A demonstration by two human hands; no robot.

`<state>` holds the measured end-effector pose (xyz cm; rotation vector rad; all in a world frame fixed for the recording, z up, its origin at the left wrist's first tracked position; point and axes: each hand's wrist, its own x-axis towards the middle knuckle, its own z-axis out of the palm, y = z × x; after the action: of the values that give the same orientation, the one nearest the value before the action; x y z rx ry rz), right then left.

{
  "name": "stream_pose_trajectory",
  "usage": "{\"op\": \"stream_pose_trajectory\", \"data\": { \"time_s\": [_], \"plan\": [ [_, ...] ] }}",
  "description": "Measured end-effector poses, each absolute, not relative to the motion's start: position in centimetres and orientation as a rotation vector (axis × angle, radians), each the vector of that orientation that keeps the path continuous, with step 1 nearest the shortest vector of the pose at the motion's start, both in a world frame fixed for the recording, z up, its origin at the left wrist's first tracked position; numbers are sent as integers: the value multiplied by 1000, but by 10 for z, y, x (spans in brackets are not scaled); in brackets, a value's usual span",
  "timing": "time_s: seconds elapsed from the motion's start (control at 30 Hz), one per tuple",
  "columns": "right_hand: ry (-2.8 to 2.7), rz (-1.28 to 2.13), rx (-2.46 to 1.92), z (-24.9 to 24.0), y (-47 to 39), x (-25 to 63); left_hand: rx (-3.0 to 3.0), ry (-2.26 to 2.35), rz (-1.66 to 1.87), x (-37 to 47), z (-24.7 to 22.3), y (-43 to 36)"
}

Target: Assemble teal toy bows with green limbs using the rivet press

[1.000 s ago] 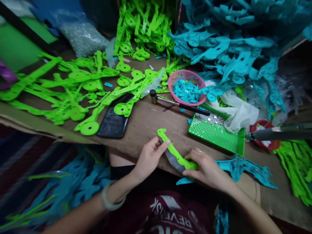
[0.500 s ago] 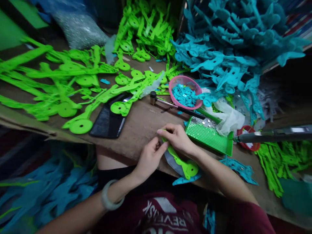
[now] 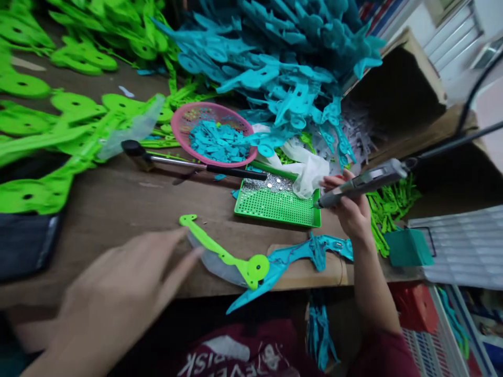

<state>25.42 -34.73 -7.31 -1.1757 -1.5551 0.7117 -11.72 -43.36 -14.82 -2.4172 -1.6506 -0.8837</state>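
Observation:
My left hand, blurred by motion, has its thumb and forefinger at the left end of a lime-green arm part and appears to pinch it. A translucent curved blade lies along the lower side of that part. The part's round end rests by a blue-green plastic piece at the table's front edge. At the right, my right hand is closed around a grey pen-shaped power screwdriver, its tip over the right end of a green perforated tray with small metal pieces.
A pink basket of small blue-green pieces stands behind a hammer. Blue-green parts are heaped at the back, with lime-green parts to their left. A dark phone lies at left, and a teal box is at right.
The view has shifted right. My right hand has left the lime-green part and taken hold of the screwdriver. My left hand remains at the part, which now lies lower and more exposed.

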Motion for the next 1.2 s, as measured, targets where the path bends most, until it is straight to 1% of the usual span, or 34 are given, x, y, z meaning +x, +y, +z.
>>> {"op": "stream_pose_trajectory", "data": {
  "time_s": [0.07,0.1,0.2,0.33,0.5,0.77,0.87,1.0,1.1,1.2],
  "plan": [
    [-1597,994,-1115,-72,-328,250,-2688,-1122,-1050,-95,-145,-444],
    [-1586,1054,-1069,-73,-319,244,-2798,-977,-1080,-84,-148,-450],
    [-1494,1097,-942,-85,-297,215,-2901,-912,-1112,-61,-167,-461],
    [-1276,938,-941,-115,-282,178,-2869,-721,-1154,-60,-194,-458],
    [-1153,749,-958,-141,-280,160,-2800,-722,-1256,-59,-209,-455],
    [-1159,708,-1017,-152,-273,160,-2773,-727,-1313,-55,-214,-457],
    [-1175,710,-1030,-147,-273,161,-2767,-826,-1310,-52,-213,-459],
    [-1162,702,-898,-119,-287,141,-2693,-860,-1221,-40,-208,-468],
    [-1217,764,-729,-100,-305,101,-2648,-800,-1208,-30,-204,-474],
    [-1430,1041,-804,-105,-320,54,-2664,-799,-1165,-27,-203,-474]
  ]
}}
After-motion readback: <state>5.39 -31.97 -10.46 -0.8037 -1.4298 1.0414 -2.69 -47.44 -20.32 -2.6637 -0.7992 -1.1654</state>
